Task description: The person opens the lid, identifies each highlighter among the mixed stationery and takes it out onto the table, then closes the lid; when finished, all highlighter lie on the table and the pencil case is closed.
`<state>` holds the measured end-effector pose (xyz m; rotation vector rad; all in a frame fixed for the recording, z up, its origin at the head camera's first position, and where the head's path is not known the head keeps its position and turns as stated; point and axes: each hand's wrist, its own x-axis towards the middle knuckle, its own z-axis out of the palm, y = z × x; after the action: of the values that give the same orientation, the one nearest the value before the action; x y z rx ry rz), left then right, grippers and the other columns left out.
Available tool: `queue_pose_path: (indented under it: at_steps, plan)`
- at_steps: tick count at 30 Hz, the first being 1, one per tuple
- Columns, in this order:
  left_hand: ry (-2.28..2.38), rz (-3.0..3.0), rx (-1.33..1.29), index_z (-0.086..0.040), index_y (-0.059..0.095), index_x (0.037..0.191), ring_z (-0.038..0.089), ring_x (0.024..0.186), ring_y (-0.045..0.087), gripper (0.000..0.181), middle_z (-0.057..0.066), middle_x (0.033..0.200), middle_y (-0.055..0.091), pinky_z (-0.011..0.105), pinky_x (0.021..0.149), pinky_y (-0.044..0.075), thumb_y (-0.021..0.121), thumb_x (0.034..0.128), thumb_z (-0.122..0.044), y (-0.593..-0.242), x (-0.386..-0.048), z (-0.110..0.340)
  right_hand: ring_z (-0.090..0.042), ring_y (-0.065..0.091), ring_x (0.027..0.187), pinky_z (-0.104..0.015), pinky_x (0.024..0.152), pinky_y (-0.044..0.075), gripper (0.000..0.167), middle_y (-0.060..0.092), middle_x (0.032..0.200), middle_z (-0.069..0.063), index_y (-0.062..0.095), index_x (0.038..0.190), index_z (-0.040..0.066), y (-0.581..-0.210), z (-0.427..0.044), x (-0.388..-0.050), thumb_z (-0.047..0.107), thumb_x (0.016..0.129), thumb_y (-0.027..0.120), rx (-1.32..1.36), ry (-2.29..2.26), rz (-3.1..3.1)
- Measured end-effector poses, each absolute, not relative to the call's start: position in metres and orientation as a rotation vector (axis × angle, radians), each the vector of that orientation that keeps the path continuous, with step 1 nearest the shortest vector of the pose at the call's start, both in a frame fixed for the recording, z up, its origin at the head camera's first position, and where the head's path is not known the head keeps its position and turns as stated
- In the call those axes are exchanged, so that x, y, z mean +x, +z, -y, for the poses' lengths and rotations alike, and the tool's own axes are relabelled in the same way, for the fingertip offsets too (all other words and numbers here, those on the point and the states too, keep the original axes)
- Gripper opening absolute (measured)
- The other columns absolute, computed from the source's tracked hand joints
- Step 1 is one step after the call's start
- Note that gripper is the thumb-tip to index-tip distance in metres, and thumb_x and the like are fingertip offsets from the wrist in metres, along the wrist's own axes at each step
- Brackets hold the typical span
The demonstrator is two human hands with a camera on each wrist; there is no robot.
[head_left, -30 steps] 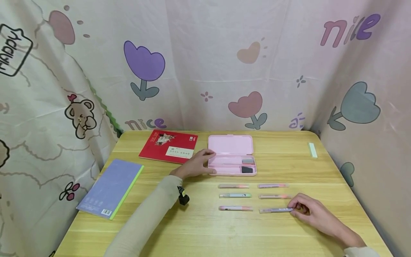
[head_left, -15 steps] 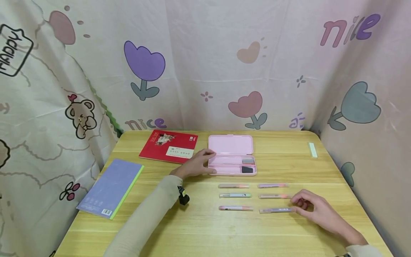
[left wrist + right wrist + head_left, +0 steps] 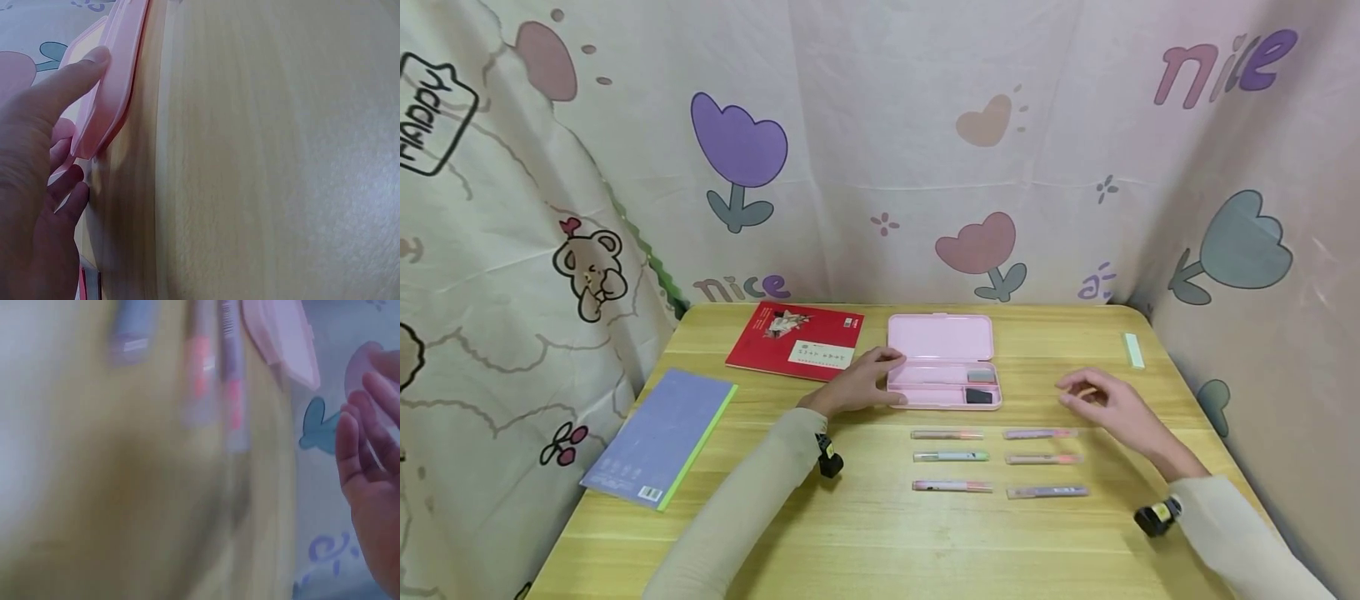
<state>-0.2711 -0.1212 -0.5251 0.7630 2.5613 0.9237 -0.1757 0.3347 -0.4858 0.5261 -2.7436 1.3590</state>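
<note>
A pink pencil case lies with its lid raised back in the head view. My left hand grips its left end, the thumb against the front wall and fingers toward the back. Inside sit a grey block and a black block, perhaps erasers. Several clear-capped pens lie in two columns before the case, among them a purple pen and a pinkish pen. My right hand hovers right of the case with loosely bent fingers and no visible object in it.
A red booklet lies at the back left, and a blue-purple notebook at the left side. Near the right edge of the wooden table is a pale green strip. Patterned curtains hang around the table.
My right hand has let go of the lower right pen and moved up and back, beside the case. The left hand stays on the pencil case.
</note>
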Motion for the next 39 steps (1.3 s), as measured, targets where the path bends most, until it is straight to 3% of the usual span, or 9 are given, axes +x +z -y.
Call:
queue_pose_path:
  at_steps: [7, 12, 15, 22, 32, 35, 39]
  plan:
    - [0.931, -2.556, 0.769, -0.018, 0.043, 0.168, 0.026, 0.158, 0.034, 0.088, 0.003, 0.172, 0.038, 0.052, 0.132, 0.035, 0.083, 0.0953, -0.047, -0.525, -0.271, 0.120, -0.017, 0.064, 0.112, -0.024, 0.089, 0.055, 0.037, 0.068, 0.137, -0.016, 0.071, 0.136, 0.006, -0.478, -0.304, -0.225, 0.030, 0.108, 0.071, 0.397, 1.403, 2.911]
    - [0.936, -2.551, 0.781, -0.018, 0.043, 0.168, 0.027, 0.158, 0.033, 0.088, 0.003, 0.172, 0.038, 0.052, 0.132, 0.035, 0.083, 0.0954, -0.048, -0.526, -0.272, 0.119, -0.034, 0.067, 0.117, -0.039, 0.093, 0.058, 0.043, 0.061, 0.150, -0.022, 0.066, 0.144, 0.004, -0.485, -0.287, -0.248, 0.030, 0.109, 0.069, 0.325, 1.565, 2.948]
    - [0.939, -2.552, 0.778, -0.018, 0.043, 0.168, 0.026, 0.158, 0.034, 0.088, 0.003, 0.171, 0.038, 0.052, 0.132, 0.036, 0.083, 0.0951, -0.048, -0.526, -0.272, 0.118, -0.038, 0.071, 0.117, -0.047, 0.102, 0.058, 0.047, 0.058, 0.154, -0.025, 0.060, 0.150, 0.004, -0.491, -0.278, -0.255, 0.029, 0.110, 0.067, 0.286, 1.706, 2.947]
    - [0.944, -2.552, 0.780, -0.018, 0.044, 0.168, 0.027, 0.159, 0.033, 0.088, 0.003, 0.172, 0.038, 0.053, 0.133, 0.034, 0.083, 0.0949, -0.048, -0.526, -0.271, 0.118, -0.037, 0.073, 0.123, -0.064, 0.126, 0.038, 0.057, 0.057, 0.157, -0.026, 0.050, 0.161, 0.007, -0.498, -0.258, -0.261, 0.031, 0.111, 0.064, 0.200, 1.902, 2.936]
    - [0.952, -2.578, 0.815, -0.019, 0.046, 0.167, 0.027, 0.161, 0.030, 0.087, 0.002, 0.172, 0.039, 0.056, 0.132, 0.034, 0.083, 0.0945, -0.049, -0.528, -0.269, 0.119, -0.043, 0.068, 0.134, -0.057, 0.129, 0.038, 0.060, 0.044, 0.165, -0.026, 0.043, 0.161, 0.003, -0.508, -0.246, -0.260, 0.025, 0.110, 0.066, 0.140, 2.090, 2.801]
    - [1.020, -2.637, 0.855, -0.021, 0.056, 0.161, 0.029, 0.162, 0.030, 0.075, 0.003, 0.169, 0.045, 0.062, 0.130, 0.035, 0.082, 0.0962, -0.045, -0.527, -0.268, 0.120, -0.041, 0.066, 0.132, -0.050, 0.123, 0.048, 0.065, 0.035, 0.166, -0.027, 0.031, 0.161, -0.001, -0.509, -0.243, -0.259, 0.019, 0.109, 0.066, 0.118, 2.181, 2.684]
    - [1.240, -2.812, 0.844, -0.018, 0.071, 0.141, 0.031, 0.152, 0.046, 0.044, 0.006, 0.154, 0.059, 0.061, 0.126, 0.042, 0.079, 0.1012, -0.036, -0.524, -0.269, 0.122, -0.037, 0.063, 0.131, -0.041, 0.112, 0.058, 0.075, 0.030, 0.165, -0.028, 0.019, 0.166, 0.007, -0.509, -0.238, -0.260, 0.016, 0.109, 0.065, 0.082, 2.278, 2.554]
